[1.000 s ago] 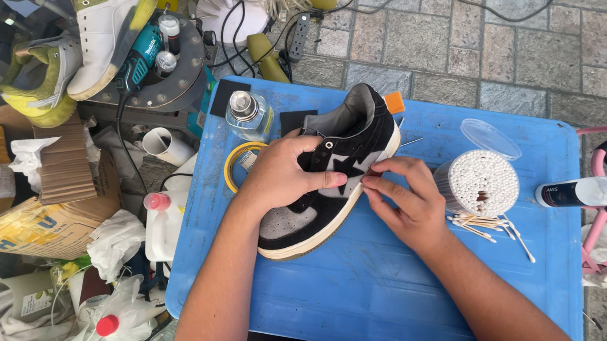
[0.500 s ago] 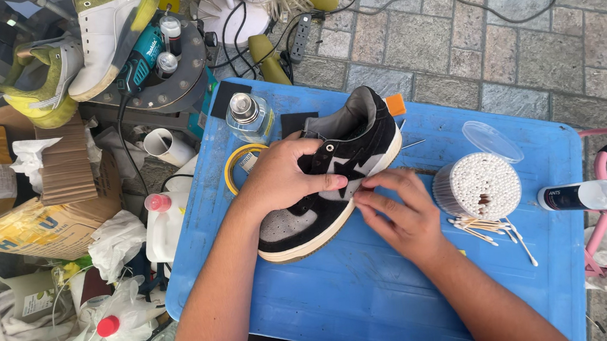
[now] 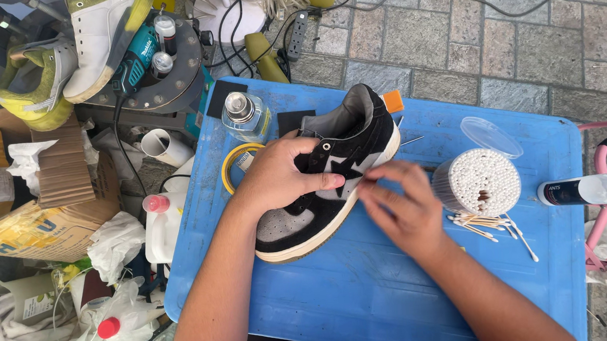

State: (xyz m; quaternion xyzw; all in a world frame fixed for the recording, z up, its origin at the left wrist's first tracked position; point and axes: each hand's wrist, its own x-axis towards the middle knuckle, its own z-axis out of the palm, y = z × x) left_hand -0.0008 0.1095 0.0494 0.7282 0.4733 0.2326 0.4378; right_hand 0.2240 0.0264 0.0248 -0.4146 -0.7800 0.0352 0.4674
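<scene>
On the blue plastic table (image 3: 402, 293), the left hand (image 3: 278, 176) clamped the black suede sneaker (image 3: 333, 175) steady while the right hand (image 3: 402, 209), fingers loosely curled, worked its sidewall; anything pinched there was hidden.

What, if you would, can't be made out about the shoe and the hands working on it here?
Head view only:
- Right hand: motion-blurred, so whether the fingertips pinch anything is unclear.
- Black shoe: its middle and laces lie under the left hand; the far side faces away.
- Spray bottle: its end is cut off by the right edge.

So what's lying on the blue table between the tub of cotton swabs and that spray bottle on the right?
In the head view, loose cotton swabs lie scattered below the tub of cotton swabs toward the spray bottle; otherwise only bare blue table.
</scene>
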